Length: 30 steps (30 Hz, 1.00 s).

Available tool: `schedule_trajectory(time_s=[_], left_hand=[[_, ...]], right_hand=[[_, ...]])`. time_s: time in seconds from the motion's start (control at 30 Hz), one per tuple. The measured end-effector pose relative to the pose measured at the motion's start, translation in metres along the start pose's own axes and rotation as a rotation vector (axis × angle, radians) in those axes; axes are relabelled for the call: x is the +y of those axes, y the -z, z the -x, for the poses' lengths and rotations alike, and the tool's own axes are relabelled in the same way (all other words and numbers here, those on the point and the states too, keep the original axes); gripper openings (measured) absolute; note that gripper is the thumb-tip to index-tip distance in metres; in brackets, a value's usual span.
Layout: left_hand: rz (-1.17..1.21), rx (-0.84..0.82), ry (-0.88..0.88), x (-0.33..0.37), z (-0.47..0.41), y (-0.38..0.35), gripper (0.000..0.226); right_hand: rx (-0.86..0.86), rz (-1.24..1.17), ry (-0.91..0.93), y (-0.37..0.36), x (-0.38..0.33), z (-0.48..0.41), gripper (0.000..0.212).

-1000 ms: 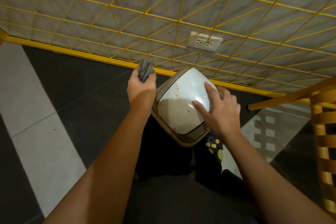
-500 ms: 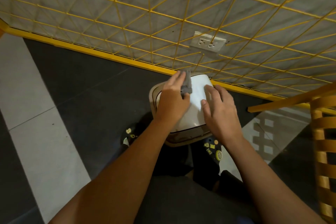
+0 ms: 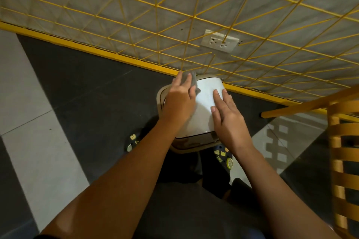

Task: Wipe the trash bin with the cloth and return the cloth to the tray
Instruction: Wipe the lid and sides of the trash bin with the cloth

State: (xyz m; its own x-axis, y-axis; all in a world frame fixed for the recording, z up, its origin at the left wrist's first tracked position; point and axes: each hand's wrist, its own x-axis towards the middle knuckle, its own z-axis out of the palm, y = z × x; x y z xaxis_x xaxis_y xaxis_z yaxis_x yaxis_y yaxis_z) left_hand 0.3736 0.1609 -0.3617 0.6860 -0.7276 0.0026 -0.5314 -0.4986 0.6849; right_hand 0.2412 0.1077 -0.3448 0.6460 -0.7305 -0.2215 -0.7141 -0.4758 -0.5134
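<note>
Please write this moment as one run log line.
left hand: presses cloth on trash bin lid | right hand: flat on lid | tray: unseen

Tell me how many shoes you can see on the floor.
2. One shoe sits left of the bin, partly hidden behind the left forearm. The other shoe is just below the bin's near edge, under the right wrist. Neither shows fully.

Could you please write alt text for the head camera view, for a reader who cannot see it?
Seen from above, the left hand presses a grey cloth onto the white lid of a trash bin while the right hand rests flat on the lid. The bin stands on a dark floor by a yellow wire grid.
</note>
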Motion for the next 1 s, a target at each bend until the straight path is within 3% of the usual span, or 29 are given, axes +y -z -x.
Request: schedule_trajectory(time_s=[0.13, 0.2, 0.4, 0.6, 0.67, 0.77, 0.83, 1.0], left_hand=[[-0.003, -0.154, -0.173, 0.019, 0.021, -0.008, 0.044], [-0.011, -0.148, -0.230, 0.019, 0.020, -0.012, 0.043], [0.061, 0.087, -0.004, -0.007, -0.002, -0.005, 0.036], [0.065, -0.147, -0.238, 0.005, 0.007, -0.004, 0.039], [0.071, -0.109, -0.207, 0.002, 0.002, -0.003, 0.038], [0.122, 0.063, 0.004, 0.000, 0.003, 0.000, 0.037], [0.124, 0.030, 0.068, 0.005, 0.019, -0.003, 0.040], [0.076, -0.079, -0.100, 0.016, 0.053, -0.012, 0.043]], right_hand=[[-0.001, -0.022, 0.015, 0.000, 0.000, 0.000, 0.046], [-0.002, -0.019, 0.017, 0.001, 0.000, 0.000, 0.046], [-0.023, -0.015, -0.001, 0.003, -0.002, 0.000, 0.047], [-0.016, -0.033, -0.001, 0.002, 0.000, -0.001, 0.046], [-0.012, -0.036, -0.003, 0.001, -0.001, -0.001, 0.046], [-0.014, -0.045, -0.010, 0.001, -0.001, -0.001, 0.047], [-0.021, -0.056, -0.014, 0.001, -0.001, -0.002, 0.047], [-0.032, -0.067, -0.011, 0.003, -0.002, -0.001, 0.047]])
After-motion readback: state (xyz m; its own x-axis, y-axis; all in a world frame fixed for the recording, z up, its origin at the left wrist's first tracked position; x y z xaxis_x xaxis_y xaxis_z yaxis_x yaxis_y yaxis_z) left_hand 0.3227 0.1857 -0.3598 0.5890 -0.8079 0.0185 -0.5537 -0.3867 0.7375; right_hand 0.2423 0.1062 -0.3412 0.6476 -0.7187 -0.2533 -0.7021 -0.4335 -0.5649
